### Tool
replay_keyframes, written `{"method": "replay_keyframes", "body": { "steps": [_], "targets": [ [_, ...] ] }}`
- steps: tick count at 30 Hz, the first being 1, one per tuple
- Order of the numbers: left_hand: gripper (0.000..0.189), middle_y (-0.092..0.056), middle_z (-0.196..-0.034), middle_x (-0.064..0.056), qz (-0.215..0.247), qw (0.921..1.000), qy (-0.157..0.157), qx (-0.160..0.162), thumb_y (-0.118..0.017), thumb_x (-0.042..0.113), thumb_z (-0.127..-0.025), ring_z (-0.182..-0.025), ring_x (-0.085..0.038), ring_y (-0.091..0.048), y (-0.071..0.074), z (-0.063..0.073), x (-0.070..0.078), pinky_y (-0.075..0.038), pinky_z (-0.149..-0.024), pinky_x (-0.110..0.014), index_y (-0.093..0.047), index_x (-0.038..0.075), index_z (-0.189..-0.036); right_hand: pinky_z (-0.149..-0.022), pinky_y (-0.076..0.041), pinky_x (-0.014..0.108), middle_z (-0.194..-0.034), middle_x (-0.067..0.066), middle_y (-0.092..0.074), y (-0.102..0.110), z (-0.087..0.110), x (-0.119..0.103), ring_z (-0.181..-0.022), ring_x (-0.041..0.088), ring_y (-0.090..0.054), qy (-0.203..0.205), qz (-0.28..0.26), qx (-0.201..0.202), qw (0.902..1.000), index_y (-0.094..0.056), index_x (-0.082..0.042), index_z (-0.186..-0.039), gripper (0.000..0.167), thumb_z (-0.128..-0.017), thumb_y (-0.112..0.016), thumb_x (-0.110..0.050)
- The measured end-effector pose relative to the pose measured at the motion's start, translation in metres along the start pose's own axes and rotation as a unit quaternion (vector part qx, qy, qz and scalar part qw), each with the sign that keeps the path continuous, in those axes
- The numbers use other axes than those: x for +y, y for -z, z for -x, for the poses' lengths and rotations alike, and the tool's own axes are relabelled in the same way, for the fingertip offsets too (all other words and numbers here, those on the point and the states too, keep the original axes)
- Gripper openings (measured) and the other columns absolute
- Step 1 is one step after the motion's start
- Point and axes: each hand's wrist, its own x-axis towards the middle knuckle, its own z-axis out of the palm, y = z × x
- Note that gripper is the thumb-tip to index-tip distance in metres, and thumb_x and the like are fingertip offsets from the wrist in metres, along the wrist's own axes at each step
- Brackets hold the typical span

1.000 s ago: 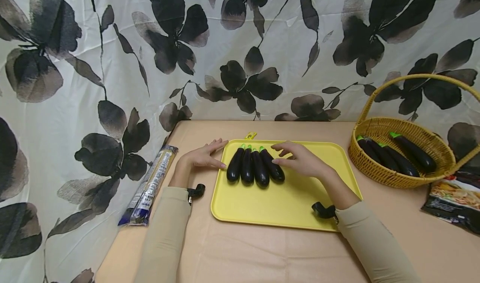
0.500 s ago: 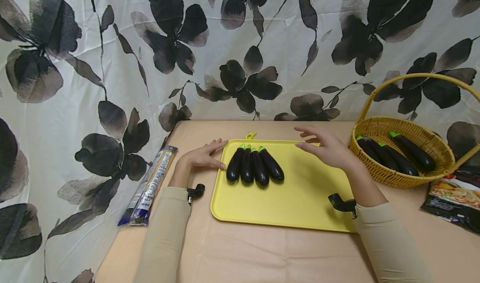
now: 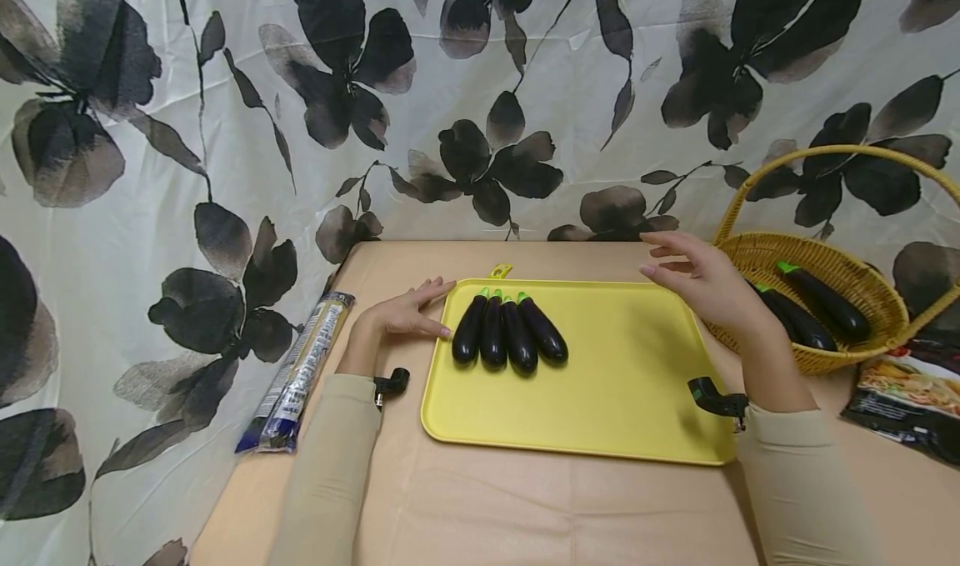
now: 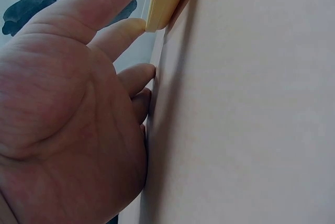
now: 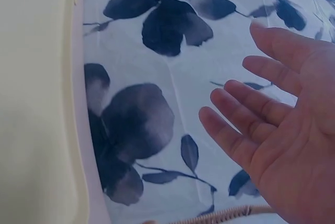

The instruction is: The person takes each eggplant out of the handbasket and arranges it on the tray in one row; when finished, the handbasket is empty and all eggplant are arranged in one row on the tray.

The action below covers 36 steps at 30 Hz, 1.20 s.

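Note:
Several dark, glossy eggplants (image 3: 504,333) with green tips lie side by side on the left half of a yellow tray (image 3: 585,399). My left hand (image 3: 408,312) rests at the tray's left edge, fingers extended; in the left wrist view its fingertips touch the tray's rim (image 4: 166,1). Holding nothing, my right hand (image 3: 708,287) is raised over the tray's far right corner, its fingers loosely bent. Just right of it stands a wicker basket (image 3: 888,295) with more eggplants (image 3: 828,303) inside, partly hidden by the hand and wrist.
Two long silver-and-blue packets (image 3: 300,374) lie at the table's left edge. A dark food packet (image 3: 907,399) lies in front of the basket. Behind the tray shows a small yellow tag (image 3: 501,271). A floral curtain (image 3: 465,74) hangs behind the table.
My right hand has moved away from the eggplants on the tray, rightward and slightly back, to beside the basket. My left hand and the eggplants on the tray have stayed in place.

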Motion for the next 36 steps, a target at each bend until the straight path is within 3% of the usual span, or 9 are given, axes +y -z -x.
{"method": "replay_keyframes", "body": {
  "steps": [2,8,11,17,21,26,31,34,36],
  "targets": [
    [0.107,-0.002,-0.177,-0.005,-0.003,1.0,-0.001,0.0,-0.088,0.047,-0.08,-0.164,-0.028,0.009,0.0,0.0,0.0,0.006,-0.13,-0.061,-0.027,0.032,-0.166,-0.097,-0.046,0.009,-0.155,0.015,-0.05,0.005,0.002,0.002,-0.134,0.039,-0.055,-0.006,0.003,0.006,1.0,-0.049,-0.013,-0.155,0.055,-0.104,-0.066,-0.028],
    [0.107,-0.002,-0.177,-0.009,-0.014,0.9999,-0.009,0.002,-0.088,0.048,-0.081,-0.163,-0.031,0.009,0.0,-0.001,-0.002,0.008,-0.13,-0.059,-0.026,0.03,-0.167,-0.109,-0.04,0.071,-0.155,0.022,-0.045,0.023,0.009,0.016,-0.136,0.047,-0.047,-0.025,0.033,0.024,0.9988,-0.046,-0.01,-0.156,0.059,-0.105,-0.064,-0.032],
    [0.108,-0.003,-0.177,-0.008,-0.013,0.9999,-0.009,0.005,-0.088,0.048,-0.08,-0.163,-0.03,0.008,-0.001,-0.002,0.0,0.008,-0.13,-0.058,-0.026,0.03,-0.167,-0.106,-0.043,0.069,-0.151,0.022,-0.047,0.033,0.013,0.027,-0.132,0.046,-0.049,-0.035,0.054,0.043,0.997,-0.046,-0.012,-0.157,0.059,-0.105,-0.062,-0.035],
    [0.108,-0.003,-0.177,-0.008,-0.017,0.9998,-0.006,0.006,-0.088,0.05,-0.08,-0.163,-0.031,0.009,-0.002,-0.005,-0.001,0.007,-0.13,-0.059,-0.026,0.031,-0.167,-0.087,-0.043,0.017,-0.144,0.021,-0.052,0.051,0.019,0.048,-0.126,0.044,-0.053,-0.051,0.081,0.07,0.9929,-0.047,-0.013,-0.157,0.058,-0.105,-0.061,-0.037],
    [0.109,-0.002,-0.177,-0.008,-0.018,0.9998,-0.001,0.008,-0.087,0.052,-0.08,-0.163,-0.031,0.008,-0.002,-0.006,-0.001,0.007,-0.13,-0.06,-0.026,0.031,-0.167,-0.088,-0.053,0.019,-0.147,0.024,-0.05,0.06,0.021,0.06,-0.126,0.048,-0.054,-0.062,0.078,0.073,0.9924,-0.045,-0.01,-0.158,0.061,-0.105,-0.061,-0.038],
    [0.109,-0.002,-0.177,-0.007,-0.022,0.9997,0.002,0.009,-0.087,0.051,-0.08,-0.163,-0.03,0.008,-0.001,-0.005,-0.001,0.006,-0.13,-0.059,-0.025,0.031,-0.167,-0.074,-0.036,-0.004,-0.136,0.006,-0.056,0.069,0.027,0.074,-0.109,0.003,-0.054,-0.06,0.077,0.092,0.991,-0.047,-0.012,-0.157,0.059,-0.105,-0.063,-0.034],
    [0.109,-0.002,-0.177,-0.006,-0.021,0.9998,0.002,0.006,-0.087,0.051,-0.08,-0.163,-0.03,0.009,-0.003,-0.004,-0.001,0.006,-0.13,-0.06,-0.025,0.031,-0.167,-0.07,-0.035,-0.002,-0.137,0.004,-0.054,0.078,0.034,0.087,-0.098,-0.016,-0.039,-0.076,0.09,0.083,0.9895,-0.047,-0.013,-0.157,0.058,-0.106,-0.061,-0.035],
    [0.109,-0.002,-0.177,-0.005,-0.018,0.9998,0.006,0.008,-0.087,0.051,-0.08,-0.164,-0.028,0.009,-0.003,-0.004,-0.001,0.006,-0.131,-0.059,-0.025,0.032,-0.167,-0.088,-0.056,0.024,-0.147,0.024,-0.049,0.083,0.038,0.094,-0.112,0.009,-0.055,-0.101,0.095,0.06,0.9885,-0.042,-0.005,-0.159,0.061,-0.108,-0.056,-0.036],
    [0.108,-0.002,-0.177,-0.005,-0.016,0.9998,0.005,0.01,-0.087,0.051,-0.08,-0.164,-0.028,0.009,-0.003,-0.003,0.001,0.006,-0.131,-0.059,-0.025,0.032,-0.167,-0.098,-0.054,0.052,-0.148,0.032,-0.046,0.085,0.041,0.1,-0.121,0.033,-0.055,-0.111,0.094,0.05,0.9881,-0.04,0.0,-0.158,0.062,-0.109,-0.054,-0.035]
  ]
}}
